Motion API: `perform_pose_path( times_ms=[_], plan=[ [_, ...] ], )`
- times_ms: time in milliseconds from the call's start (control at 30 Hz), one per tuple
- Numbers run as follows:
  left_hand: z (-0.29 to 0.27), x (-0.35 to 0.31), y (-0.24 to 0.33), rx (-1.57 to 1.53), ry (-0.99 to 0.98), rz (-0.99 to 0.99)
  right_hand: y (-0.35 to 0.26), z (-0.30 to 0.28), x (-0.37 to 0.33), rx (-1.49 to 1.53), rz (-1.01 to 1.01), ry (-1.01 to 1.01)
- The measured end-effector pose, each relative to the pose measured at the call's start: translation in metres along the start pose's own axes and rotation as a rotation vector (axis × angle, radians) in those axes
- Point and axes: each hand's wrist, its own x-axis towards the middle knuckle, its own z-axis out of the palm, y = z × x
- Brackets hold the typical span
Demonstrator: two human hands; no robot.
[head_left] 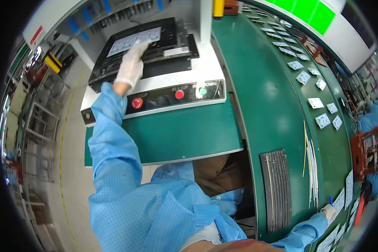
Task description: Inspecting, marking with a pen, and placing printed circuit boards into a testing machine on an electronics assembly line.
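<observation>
My left hand, in a white glove, reaches forward into a white press-like machine. Its fingers are stretched out over the near edge of a white circuit board panel, which lies in a black fixture. Far out to my right, my gloved right hand is at the corner of another white board panel. A small blue stick rises at its fingers. Those fingers look closed, but what they grip is too small to make out.
The machine's front has a red stop button, a red button and a green button. Right of me are a black grooved tray and thin strips. Several small boards lie along the green surface farther right.
</observation>
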Motion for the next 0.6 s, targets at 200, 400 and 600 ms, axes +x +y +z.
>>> perform_pose_path(
  times_ms=[200,400,600],
  plan=[
    [-0.020,0.035,-0.117,0.201,-0.410,-0.408,0.005,-0.018,-0.009,-0.523,-0.064,0.047],
    [-0.006,0.045,-0.148,0.494,-0.454,-0.079,0.015,-0.129,-0.110,0.825,-0.063,0.470],
    [-0.035,0.048,-0.126,0.544,-0.086,-0.068,-0.079,-0.245,-0.227,1.683,-0.200,0.172]
  ],
)
